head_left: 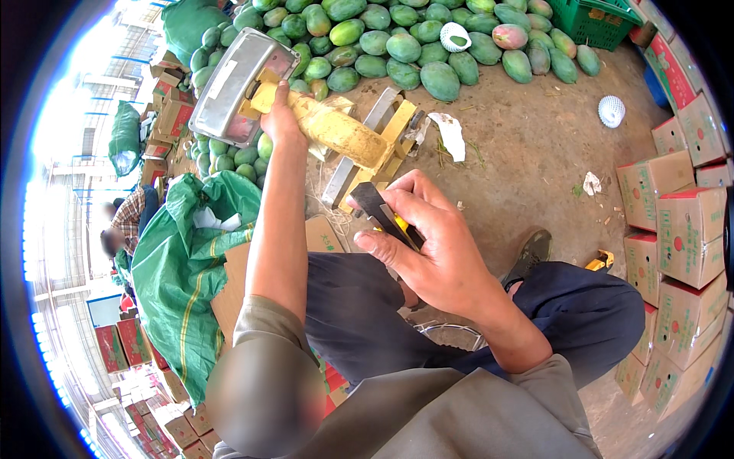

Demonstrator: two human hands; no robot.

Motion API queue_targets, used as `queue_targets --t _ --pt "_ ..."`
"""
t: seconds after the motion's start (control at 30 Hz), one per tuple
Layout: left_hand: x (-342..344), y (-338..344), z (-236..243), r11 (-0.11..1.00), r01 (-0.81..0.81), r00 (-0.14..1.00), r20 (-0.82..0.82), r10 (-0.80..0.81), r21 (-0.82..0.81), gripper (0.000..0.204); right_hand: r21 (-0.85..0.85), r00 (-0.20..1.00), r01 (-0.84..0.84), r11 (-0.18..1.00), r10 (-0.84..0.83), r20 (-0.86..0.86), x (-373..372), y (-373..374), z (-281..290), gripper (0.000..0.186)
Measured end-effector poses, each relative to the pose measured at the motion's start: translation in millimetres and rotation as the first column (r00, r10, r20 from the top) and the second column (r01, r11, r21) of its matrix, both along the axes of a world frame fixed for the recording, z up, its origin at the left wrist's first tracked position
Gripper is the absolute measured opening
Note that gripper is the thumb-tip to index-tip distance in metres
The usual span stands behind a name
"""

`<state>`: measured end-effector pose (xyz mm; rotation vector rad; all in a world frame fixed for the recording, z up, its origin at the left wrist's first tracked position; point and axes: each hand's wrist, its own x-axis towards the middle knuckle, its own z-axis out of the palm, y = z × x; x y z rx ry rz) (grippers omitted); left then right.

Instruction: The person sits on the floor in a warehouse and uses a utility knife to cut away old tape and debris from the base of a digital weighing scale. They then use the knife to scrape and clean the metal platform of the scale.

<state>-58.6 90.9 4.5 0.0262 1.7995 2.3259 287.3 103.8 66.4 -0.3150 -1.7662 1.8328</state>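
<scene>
My left hand (283,118) reaches far forward and grips the upper end of a yellow post (348,134), with its thumb on top and the other fingers hidden. A grey head with a clear plastic cover (243,86) is fixed to that end, and a yellow and grey metal frame (375,153) to the other; it resembles a tilted platform scale. Nearer to me, my right hand (432,249) is closed around a black tool with a yellow part (386,214). The fingers partly cover this tool, so its exact kind is unclear.
Green mangoes (405,47) lie heaped ahead, beside a green crate (592,23). Cardboard boxes (692,237) are stacked on the right. A green woven sack (191,268) stands at left, with a person (130,222) beyond. A yellow and black object (601,261) lies near my shoe.
</scene>
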Motion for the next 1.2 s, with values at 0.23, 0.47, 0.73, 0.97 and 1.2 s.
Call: queue_targets --t 0.23,0.47,0.73,0.97,1.2 --pt "4.4 1.1 2.3 1.0 -0.005 1.0 -0.005 0.005 -0.012 0.034 -0.005 1.0 -0.012 1.0 0.012 -0.016 0.9 1.3 1.8 0.034" --pt "7.1 2.5 4.7 1.0 -0.008 1.0 0.008 0.008 0.005 0.034 -0.087 0.998 -0.038 0.995 0.033 -0.061 0.3 0.7 -0.4 0.024" --pt "5.6 2.9 2.0 1.0 -0.008 1.0 -0.007 0.008 0.018 0.034 -0.106 0.992 -0.062 0.992 0.05 -0.113 -0.7 2.1 -2.4 0.021" --pt "1.5 1.2 -1.4 1.0 0.019 1.0 -0.024 -0.019 -0.008 0.043 -0.122 0.992 -0.07 0.99 0.056 -0.117 -0.4 0.8 -0.8 0.021" --pt "0.0 -2.0 0.6 1.0 0.002 0.999 -0.042 -0.002 0.002 0.038 -0.17 0.993 0.014 0.985 -0.034 -0.117 -6.3 1.6 -0.5 0.013"
